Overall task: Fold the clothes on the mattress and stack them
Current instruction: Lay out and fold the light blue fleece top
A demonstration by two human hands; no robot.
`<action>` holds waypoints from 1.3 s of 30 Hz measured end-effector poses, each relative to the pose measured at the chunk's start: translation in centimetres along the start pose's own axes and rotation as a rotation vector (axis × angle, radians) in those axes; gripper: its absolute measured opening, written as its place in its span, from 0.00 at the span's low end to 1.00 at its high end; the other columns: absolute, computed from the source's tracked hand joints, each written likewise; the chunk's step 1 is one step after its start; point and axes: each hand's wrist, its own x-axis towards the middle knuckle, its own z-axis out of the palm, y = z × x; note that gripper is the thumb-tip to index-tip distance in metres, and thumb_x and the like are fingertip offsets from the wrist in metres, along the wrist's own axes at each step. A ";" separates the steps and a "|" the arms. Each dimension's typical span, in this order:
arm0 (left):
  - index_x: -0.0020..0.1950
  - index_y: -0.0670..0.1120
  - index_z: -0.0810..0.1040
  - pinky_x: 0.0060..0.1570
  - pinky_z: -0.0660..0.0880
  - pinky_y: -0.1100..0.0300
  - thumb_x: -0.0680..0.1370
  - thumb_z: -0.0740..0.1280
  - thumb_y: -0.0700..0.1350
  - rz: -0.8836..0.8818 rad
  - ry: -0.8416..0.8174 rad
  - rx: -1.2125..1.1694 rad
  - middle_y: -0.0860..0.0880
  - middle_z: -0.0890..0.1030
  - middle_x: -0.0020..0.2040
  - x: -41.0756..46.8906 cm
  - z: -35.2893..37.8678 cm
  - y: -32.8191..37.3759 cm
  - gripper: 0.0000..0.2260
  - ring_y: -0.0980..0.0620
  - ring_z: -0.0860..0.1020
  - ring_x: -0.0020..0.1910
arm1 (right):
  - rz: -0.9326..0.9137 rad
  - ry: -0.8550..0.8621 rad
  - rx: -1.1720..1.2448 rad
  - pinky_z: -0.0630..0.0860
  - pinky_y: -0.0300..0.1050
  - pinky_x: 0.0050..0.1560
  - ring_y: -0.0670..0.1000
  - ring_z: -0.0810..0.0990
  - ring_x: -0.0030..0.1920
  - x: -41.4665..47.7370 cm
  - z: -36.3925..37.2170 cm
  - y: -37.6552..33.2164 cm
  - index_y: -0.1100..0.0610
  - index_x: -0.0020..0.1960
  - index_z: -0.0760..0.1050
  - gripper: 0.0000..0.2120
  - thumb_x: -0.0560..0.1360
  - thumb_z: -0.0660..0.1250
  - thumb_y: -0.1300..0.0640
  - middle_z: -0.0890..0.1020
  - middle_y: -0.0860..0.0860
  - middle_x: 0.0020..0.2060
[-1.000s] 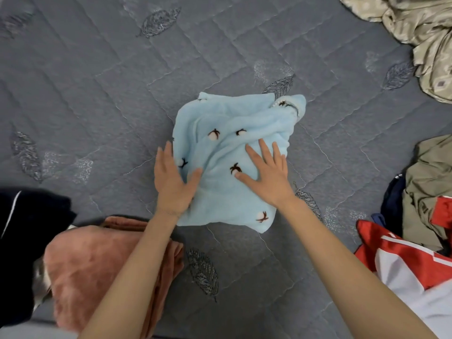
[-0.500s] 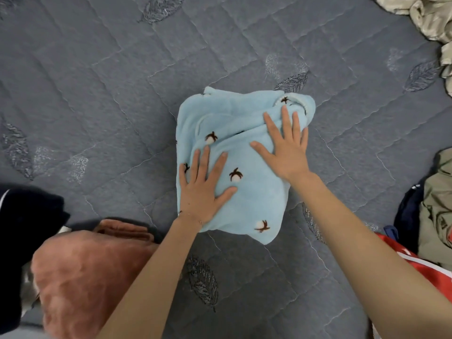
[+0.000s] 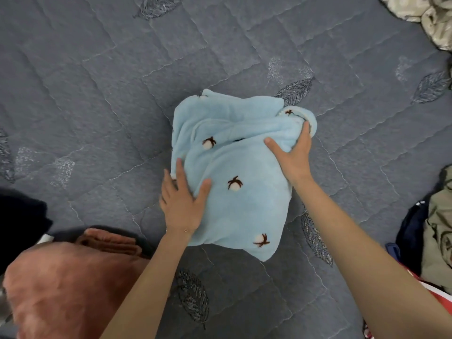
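Note:
A light blue fleece garment (image 3: 244, 204) with small brown-and-white embroidered motifs lies folded into a rough rectangle in the middle of the grey quilted mattress (image 3: 97, 94). My left hand (image 3: 182, 204) is at the garment's left edge, thumb on top of the upper layer and fingers along the edge beneath it. My right hand (image 3: 293, 155) holds the top right corner, thumb spread across the top and fingertips buried in the fold. A folded rust-pink fleece item (image 3: 68, 287) sits at the lower left.
A dark navy garment (image 3: 19, 221) lies at the left edge. Unfolded clothes are heaped at the right: an olive piece (image 3: 437, 231), something navy (image 3: 411, 231) and a red strip (image 3: 425, 287). A beige patterned fabric (image 3: 430, 18) fills the top right corner.
My left hand slid from flat on the blue garment to its left edge. My right hand moved up to the top right corner and its fingers dug into the fold.

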 end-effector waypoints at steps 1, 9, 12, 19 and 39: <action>0.77 0.64 0.41 0.73 0.56 0.42 0.68 0.51 0.77 -0.060 -0.048 -0.114 0.47 0.54 0.79 0.1 -0.1 0.2 0.42 0.45 0.57 0.76 | 0.046 -0.002 0.082 0.54 0.52 0.77 0.49 0.52 0.77 0.0 0.0 0.1 0.49 0.80 0.43 0.55 0.67 0.76 0.40 0.50 0.49 0.78; 0.75 0.55 0.59 0.61 0.71 0.58 0.65 0.72 0.68 -0.119 -0.139 -0.509 0.59 0.71 0.65 1.9 -0.7 0.8 0.44 0.60 0.73 0.60 | 0.213 -0.085 0.482 0.78 0.32 0.41 0.39 0.77 0.56 -2.1 -1.3 0.3 0.46 0.76 0.54 0.46 0.67 0.79 0.48 0.75 0.42 0.62; 0.68 0.56 0.67 0.49 0.72 0.68 0.64 0.74 0.65 -0.045 -0.140 -0.481 0.63 0.74 0.58 1.6 -1.4 1.2 0.37 0.66 0.75 0.54 | 0.190 -0.032 0.537 0.79 0.33 0.46 0.39 0.77 0.57 -4.8 -2.3 0.4 0.45 0.69 0.58 0.38 0.68 0.79 0.51 0.75 0.41 0.60; 0.60 0.67 0.69 0.54 0.73 0.61 0.67 0.74 0.64 0.193 -0.359 -0.184 0.68 0.76 0.55 0.8 -2.4 5.1 0.25 0.66 0.75 0.55 | 0.277 0.290 0.568 0.75 0.33 0.53 0.36 0.77 0.57 -12.5 -5.3 3.3 0.52 0.72 0.62 0.36 0.71 0.76 0.48 0.77 0.41 0.61; 0.79 0.49 0.43 0.76 0.48 0.47 0.66 0.70 0.67 0.028 0.004 -0.057 0.46 0.48 0.80 -6.4 -1.5 1.7 0.54 0.48 0.48 0.78 | 0.114 0.293 -0.177 0.51 0.53 0.77 0.54 0.51 0.78 -16.4 -9.9 8.5 0.54 0.80 0.48 0.61 0.60 0.79 0.36 0.54 0.55 0.78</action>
